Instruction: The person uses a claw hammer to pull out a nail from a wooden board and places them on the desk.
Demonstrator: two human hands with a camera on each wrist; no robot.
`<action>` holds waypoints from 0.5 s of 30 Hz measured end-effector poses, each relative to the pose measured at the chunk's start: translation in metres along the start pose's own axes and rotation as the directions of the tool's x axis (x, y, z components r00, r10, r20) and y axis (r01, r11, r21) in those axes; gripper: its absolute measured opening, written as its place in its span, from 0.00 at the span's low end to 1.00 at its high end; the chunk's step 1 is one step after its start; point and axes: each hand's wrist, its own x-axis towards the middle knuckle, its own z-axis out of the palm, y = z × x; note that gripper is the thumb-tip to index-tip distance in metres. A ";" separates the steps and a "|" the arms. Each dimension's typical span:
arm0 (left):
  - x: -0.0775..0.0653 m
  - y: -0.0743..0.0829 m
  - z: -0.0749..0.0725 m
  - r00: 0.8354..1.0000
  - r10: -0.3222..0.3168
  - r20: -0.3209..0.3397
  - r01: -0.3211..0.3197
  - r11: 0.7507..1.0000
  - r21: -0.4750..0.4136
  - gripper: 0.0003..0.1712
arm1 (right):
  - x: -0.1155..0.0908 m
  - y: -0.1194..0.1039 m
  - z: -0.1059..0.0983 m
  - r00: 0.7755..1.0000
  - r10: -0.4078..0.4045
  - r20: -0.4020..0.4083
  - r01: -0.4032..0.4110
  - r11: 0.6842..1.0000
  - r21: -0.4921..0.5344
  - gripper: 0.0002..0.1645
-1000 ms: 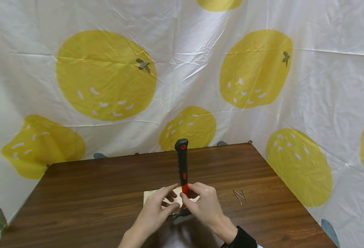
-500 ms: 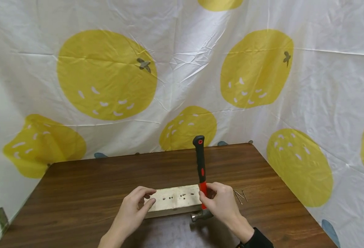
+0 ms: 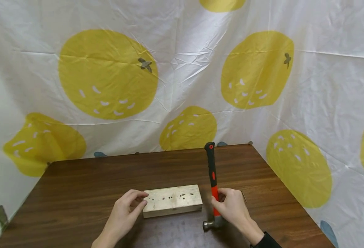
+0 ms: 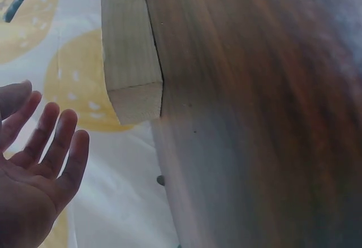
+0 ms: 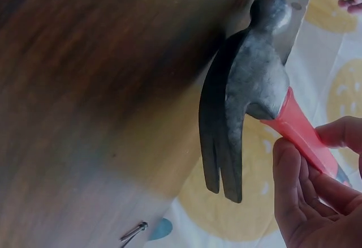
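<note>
A claw hammer stands upright, head down, its black and red handle pointing up; my right hand pinches the red part of the handle between thumb and fingers. In the right wrist view the steel head shows its split claw. To its left lies a pale wood block with several dark holes in its top. My left hand is by the block's left end, fingers loosely bent and holding nothing. The left wrist view shows the left hand apart from the block's end.
On the brown wooden table, nails lie just beyond my right hand, partly hidden by it. Behind and at the sides hangs a white curtain with yellow fruit prints.
The right hand has carried the hammer from over the block to its right side. My left hand has let go of the hammer's area and drawn back left, uncovering the block.
</note>
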 end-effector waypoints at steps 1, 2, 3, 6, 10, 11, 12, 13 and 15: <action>0.000 0.000 0.000 1.000 0.002 -0.002 -0.002 1.000 0.000 0.14 | 0.000 0.001 0.000 1.000 0.014 0.008 -0.014 1.000 -0.006 0.05; 0.000 -0.001 0.000 1.000 0.006 -0.005 -0.006 1.000 -0.001 0.13 | 0.000 0.002 -0.001 1.000 0.021 0.011 -0.021 1.000 -0.010 0.06; 0.000 -0.002 0.000 1.000 0.012 -0.010 -0.012 1.000 -0.002 0.13 | 0.000 0.002 -0.001 0.999 0.030 0.016 -0.030 0.999 -0.012 0.06; -0.001 -0.003 0.000 1.000 0.022 -0.019 -0.022 1.000 -0.005 0.13 | 0.001 0.003 -0.001 0.997 0.059 0.039 -0.059 0.998 -0.018 0.05; -0.002 -0.004 -0.001 1.000 0.014 -0.024 -0.014 1.000 0.001 0.13 | 0.002 0.004 -0.001 0.993 0.094 0.072 -0.092 0.995 -0.027 0.05; -0.002 -0.004 -0.001 1.000 0.012 -0.022 -0.012 1.000 0.004 0.13 | 0.002 0.004 0.000 0.992 0.100 0.080 -0.098 0.995 -0.032 0.06; -0.003 -0.005 0.000 1.000 0.016 -0.022 -0.016 1.000 0.009 0.12 | 0.002 0.004 0.000 0.990 0.107 0.090 -0.104 0.994 -0.037 0.06; -0.004 -0.005 0.000 1.000 0.017 -0.022 -0.016 1.000 0.012 0.12 | 0.003 0.004 0.000 0.989 0.113 0.099 -0.109 0.993 -0.040 0.06; -0.005 -0.006 0.000 0.999 0.022 -0.023 -0.022 1.000 0.020 0.13 | 0.003 0.004 0.001 0.986 0.121 0.112 -0.116 0.992 -0.046 0.06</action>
